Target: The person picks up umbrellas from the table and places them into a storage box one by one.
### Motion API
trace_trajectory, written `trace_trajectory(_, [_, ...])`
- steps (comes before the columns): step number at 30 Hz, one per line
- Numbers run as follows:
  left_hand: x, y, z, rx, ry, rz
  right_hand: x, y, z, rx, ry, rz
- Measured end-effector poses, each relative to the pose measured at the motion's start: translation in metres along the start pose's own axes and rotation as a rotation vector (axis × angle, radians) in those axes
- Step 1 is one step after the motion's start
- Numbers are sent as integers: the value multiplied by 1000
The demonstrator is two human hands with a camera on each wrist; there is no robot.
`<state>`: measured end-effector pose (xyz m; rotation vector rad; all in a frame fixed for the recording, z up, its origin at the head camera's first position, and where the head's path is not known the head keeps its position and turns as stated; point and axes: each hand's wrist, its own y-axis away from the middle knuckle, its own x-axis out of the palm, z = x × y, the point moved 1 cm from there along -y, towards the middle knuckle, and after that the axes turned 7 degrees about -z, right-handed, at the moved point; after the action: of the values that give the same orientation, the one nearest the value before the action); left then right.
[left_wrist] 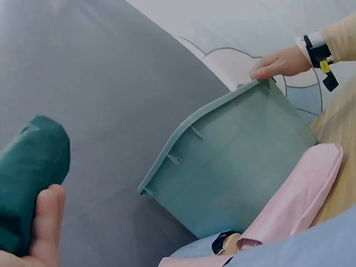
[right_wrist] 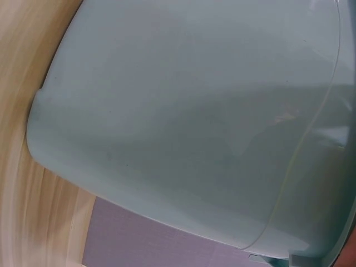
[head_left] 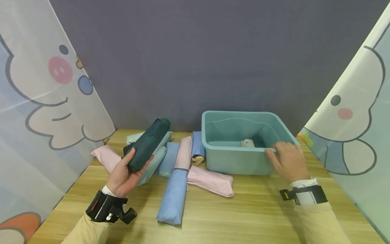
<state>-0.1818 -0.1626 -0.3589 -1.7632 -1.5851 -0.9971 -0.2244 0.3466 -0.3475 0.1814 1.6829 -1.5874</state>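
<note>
My left hand holds a dark green folded umbrella, raised above the pile on the left and tilted up to the right. The thumb lies along one side and the fingers along the other. In the left wrist view the green umbrella shows at the left edge. My right hand grips the near right rim of a teal plastic bin. Inside the bin lie a whitish thing and a dark green thing, both partly hidden by the front wall.
Left of the bin, pink umbrellas, blue umbrellas and pale green ones lie in sleeves on the wooden table. One blue umbrella shows a beige handle end. A grey wall stands behind, with printed curtains at the sides.
</note>
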Motion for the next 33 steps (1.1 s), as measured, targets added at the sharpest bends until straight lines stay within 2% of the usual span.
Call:
trace_trajectory(3, [1, 1, 2, 10, 79, 96, -1, -1, 0, 2, 3, -1])
trace_trajectory(6, [3, 1, 6, -8, 181, 205, -1, -3, -1, -2, 6, -9])
trace_trajectory(9, [6, 0, 12, -22, 225, 308, -1, -4, -2, -8, 8, -15])
trace_trajectory(14, [10, 0, 21, -22, 252, 416, 0, -3, -4, -7, 11, -15])
trace_trajectory(17, [9, 1, 24, 14, 165, 445, 0, -2, -4, -6, 14, -14])
trace_trajectory(20, [8, 5, 24, 111, -28, 417, 2, 1, -1, -19, 19, -13])
trace_trajectory(22, [7, 8, 22, 201, -178, 359, 3, 3, 1, -27, 20, -15])
trace_trajectory(25, [8, 11, 17, 312, -349, 267, 4, 4, 3, -36, 15, -21])
trace_trajectory(28, [9, 12, 14, 404, -466, 202, 5, 4, 3, -36, 9, -28])
trace_trajectory(33, [17, 10, 9, 549, -598, 144, 4, 4, 1, -31, 10, -27])
